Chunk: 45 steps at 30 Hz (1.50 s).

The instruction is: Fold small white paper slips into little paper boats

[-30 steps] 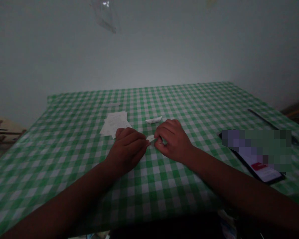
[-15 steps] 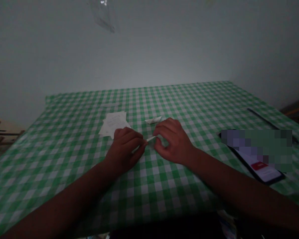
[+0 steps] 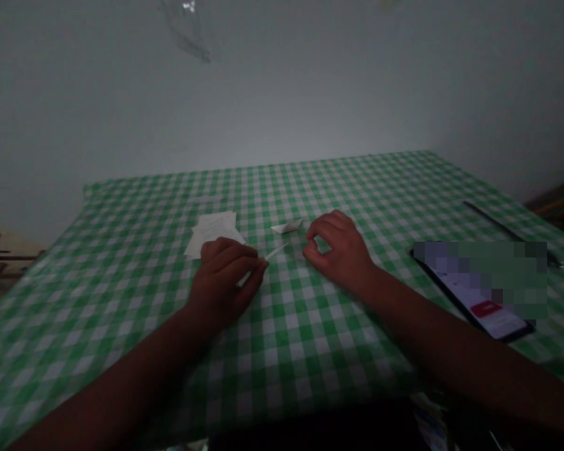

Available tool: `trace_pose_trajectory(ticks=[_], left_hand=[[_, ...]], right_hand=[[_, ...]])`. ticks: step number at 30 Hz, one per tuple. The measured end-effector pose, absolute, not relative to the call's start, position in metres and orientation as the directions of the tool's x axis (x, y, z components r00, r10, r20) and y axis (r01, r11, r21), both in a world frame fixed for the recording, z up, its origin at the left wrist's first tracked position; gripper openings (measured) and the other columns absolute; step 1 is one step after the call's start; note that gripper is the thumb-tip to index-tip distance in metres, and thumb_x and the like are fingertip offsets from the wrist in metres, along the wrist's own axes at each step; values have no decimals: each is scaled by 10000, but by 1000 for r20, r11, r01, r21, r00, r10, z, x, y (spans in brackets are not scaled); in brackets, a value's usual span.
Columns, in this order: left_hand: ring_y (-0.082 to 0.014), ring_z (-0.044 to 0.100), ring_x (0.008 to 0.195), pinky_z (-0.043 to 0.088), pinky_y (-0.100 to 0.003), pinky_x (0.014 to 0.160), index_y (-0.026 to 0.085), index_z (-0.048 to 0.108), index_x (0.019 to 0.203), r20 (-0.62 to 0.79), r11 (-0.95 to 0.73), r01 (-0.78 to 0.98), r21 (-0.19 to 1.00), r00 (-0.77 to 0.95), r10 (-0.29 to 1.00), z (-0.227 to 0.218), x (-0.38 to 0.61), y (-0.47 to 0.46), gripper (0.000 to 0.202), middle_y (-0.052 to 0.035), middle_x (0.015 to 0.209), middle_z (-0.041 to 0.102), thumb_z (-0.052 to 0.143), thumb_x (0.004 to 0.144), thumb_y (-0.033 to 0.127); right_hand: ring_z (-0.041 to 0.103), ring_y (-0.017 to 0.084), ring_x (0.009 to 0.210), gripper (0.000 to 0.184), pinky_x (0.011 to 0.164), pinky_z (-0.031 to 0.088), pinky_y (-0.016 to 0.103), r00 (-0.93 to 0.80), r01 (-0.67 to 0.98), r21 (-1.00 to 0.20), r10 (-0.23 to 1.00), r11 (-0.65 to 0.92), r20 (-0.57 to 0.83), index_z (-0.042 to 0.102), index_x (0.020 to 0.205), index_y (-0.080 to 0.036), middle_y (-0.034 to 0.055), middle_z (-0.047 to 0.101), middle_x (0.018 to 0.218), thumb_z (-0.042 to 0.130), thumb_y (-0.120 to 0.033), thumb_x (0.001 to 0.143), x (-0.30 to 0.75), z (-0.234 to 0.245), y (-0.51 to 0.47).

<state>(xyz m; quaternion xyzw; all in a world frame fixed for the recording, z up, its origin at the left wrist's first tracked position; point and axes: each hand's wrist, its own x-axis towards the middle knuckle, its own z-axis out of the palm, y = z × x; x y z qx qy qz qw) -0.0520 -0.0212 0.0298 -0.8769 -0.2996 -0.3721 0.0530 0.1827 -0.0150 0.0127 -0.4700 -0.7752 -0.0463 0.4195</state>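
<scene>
My left hand (image 3: 225, 272) is closed in a pinch on a folded strip of paper (image 3: 276, 252), thin and pale. The strip's free end points up and to the right; the rest is hidden by the fingers. To the right, my right hand (image 3: 341, 250) has its thumb and forefinger curled together in a ring, with nothing visible between them, apart from the strip. Between and beyond the hands lies a folded piece of paper (image 3: 286, 226) with printed lines. A small stack of printed paper sheets (image 3: 216, 224) lies behind my left hand, which partly covers it.
A phone (image 3: 502, 322) with its screen lit lies right of my right forearm, partly blurred out. Behind it is a long thin dark object (image 3: 493, 220). The table has a green-and-white checked cloth (image 3: 282, 351) and meets a plain wall (image 3: 282, 94).
My right hand has moved off the paper strip, right and slightly away from me, its thumb and forefinger drawing together. My left hand has shifted slightly left with the strip, exposing more of it.
</scene>
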Motion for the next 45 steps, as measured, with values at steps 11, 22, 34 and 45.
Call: trace_pose_trajectory(ticks=[11, 22, 34, 45], left_hand=[[-195, 584, 833, 405, -402, 789, 211, 625, 840, 635, -837, 534, 122, 606, 479, 26, -46, -23, 60, -13, 850, 716, 635, 888, 177], [-182, 574, 802, 407, -393, 770, 187, 628, 846, 642, -846, 512, 147, 602, 476, 30, -44, -25, 44, -23, 834, 697, 643, 874, 156], [-193, 601, 836, 469, -395, 794, 182, 620, 915, 702, -875, 481, 58, 604, 379, 24, -40, -26, 105, -34, 859, 710, 675, 847, 125], [-183, 633, 805, 506, -370, 765, 198, 626, 901, 769, -856, 517, 9, 544, 337, 33, -50, -25, 135, -12, 824, 715, 702, 822, 119]], right_hand=[[566, 228, 930, 95, 841, 395, 415, -364, 659, -287, 629, 695, 687, 601, 880, -202, 47, 666, 937, 531, -173, 823, 154, 17, -41], [532, 215, 864, 45, 800, 376, 404, -374, 666, -269, 623, 696, 687, 583, 792, -190, 28, 644, 839, 546, -164, 795, 156, 14, -37], [544, 215, 859, 52, 800, 377, 410, -365, 661, -254, 598, 706, 714, 590, 791, -189, 31, 655, 846, 544, -193, 815, 151, 16, -41], [558, 216, 792, 69, 772, 419, 401, -184, 790, -275, 640, 548, 746, 545, 738, -202, 31, 625, 763, 545, -135, 756, 187, 16, -12]])
